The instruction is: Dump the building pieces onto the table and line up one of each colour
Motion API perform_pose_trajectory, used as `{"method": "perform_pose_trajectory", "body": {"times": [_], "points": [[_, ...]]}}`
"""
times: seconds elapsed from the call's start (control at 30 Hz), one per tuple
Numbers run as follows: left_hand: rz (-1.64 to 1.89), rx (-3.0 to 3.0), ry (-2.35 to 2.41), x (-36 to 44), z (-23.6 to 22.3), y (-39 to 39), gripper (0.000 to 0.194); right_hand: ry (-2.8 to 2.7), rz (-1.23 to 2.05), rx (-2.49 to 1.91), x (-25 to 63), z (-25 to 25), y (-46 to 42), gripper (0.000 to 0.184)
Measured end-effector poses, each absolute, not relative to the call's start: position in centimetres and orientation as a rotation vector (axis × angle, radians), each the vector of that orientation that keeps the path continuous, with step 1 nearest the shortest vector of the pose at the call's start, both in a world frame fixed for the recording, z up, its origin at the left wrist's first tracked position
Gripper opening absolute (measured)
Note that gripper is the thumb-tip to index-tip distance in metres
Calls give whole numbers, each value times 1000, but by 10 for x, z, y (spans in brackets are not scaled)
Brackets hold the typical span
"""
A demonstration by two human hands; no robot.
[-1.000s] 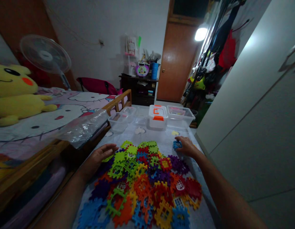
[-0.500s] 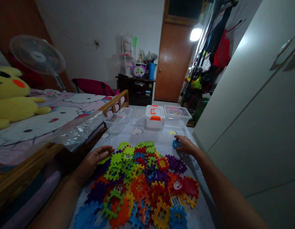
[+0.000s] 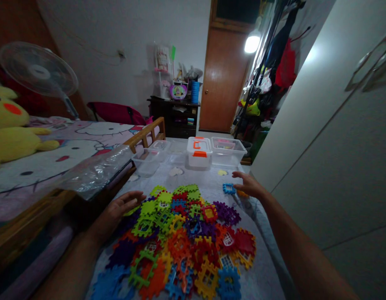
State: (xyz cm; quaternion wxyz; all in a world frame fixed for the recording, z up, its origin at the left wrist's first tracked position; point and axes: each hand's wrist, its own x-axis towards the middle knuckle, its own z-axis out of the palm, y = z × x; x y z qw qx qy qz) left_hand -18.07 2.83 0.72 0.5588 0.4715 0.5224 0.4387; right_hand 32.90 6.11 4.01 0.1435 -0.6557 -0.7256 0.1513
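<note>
Blue frame [image 3: 229, 192] beside right grip [image 3: 248, 185]

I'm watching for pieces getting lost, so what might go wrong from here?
1. The orange piece by the right hand lies near the right edge of the table; a careless sweep might knock it off.
2. The colourful pile has many overlapping pieces, so lifting one could drag others along.
3. The left hand is close beside the pile, so a nudge may scatter pieces.
</note>
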Motion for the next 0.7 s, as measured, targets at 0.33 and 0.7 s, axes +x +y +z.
{"method": "perform_pose_trajectory", "body": {"times": [0.33,0.7], "points": [[1040,1098,1226,-179,9,26,54,-2220,417,-2041,296,22,60,73],[1028,1124,1244,-179,11,26,56,-2120,411,-2165,359,32,47,81]]}}
